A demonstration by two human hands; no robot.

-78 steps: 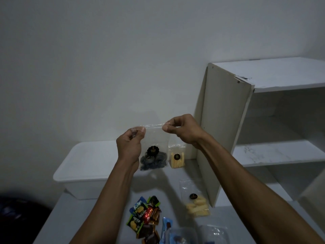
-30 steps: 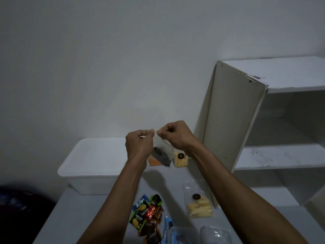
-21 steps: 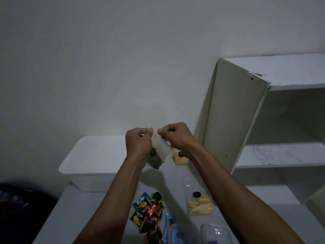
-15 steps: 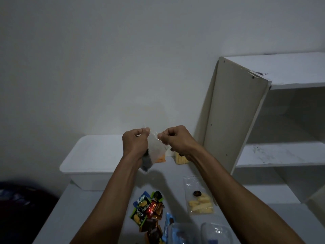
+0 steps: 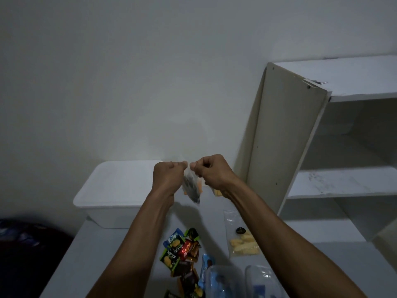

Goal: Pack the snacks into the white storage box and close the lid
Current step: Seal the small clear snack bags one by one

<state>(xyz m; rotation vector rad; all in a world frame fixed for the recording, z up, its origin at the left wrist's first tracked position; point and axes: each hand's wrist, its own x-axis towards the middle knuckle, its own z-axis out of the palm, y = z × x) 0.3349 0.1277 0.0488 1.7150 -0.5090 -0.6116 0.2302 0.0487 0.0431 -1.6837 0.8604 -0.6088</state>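
Both hands pinch the top edge of a small clear plastic pouch of dark cookies [image 5: 191, 188], the left hand [image 5: 166, 177] closed on its left corner and the right hand [image 5: 211, 173] closed on its right corner, fists nearly touching, so the pouch hangs tilted in the air between them. It hangs just off the right end of the white rectangular plastic storage box [image 5: 120, 196], which sits on the pale grey table [image 5: 103, 250] against the wall with its flat white lid [image 5: 124, 179] on. Behind the pouch, right of the box, something orange [image 5: 200, 187] shows, too blurred and covered to identify, and a bit of a clear packet of pale yellow sticks [image 5: 217, 192] peeks out under the right wrist. Further right of the box stands a white open shelf unit [image 5: 285, 134], its side panel turned toward the box. In front of the box, nearer the camera, lies a heap of small foil snack sachets in green, blue, red and brown [image 5: 182, 252]; right of that heap lies a flat clear bag of pale yellow finger biscuits with a black round sticker [image 5: 241, 240]. At the bottom edge, nearest the camera, sit two clear plastic tubs [image 5: 242, 280], partly cut off.
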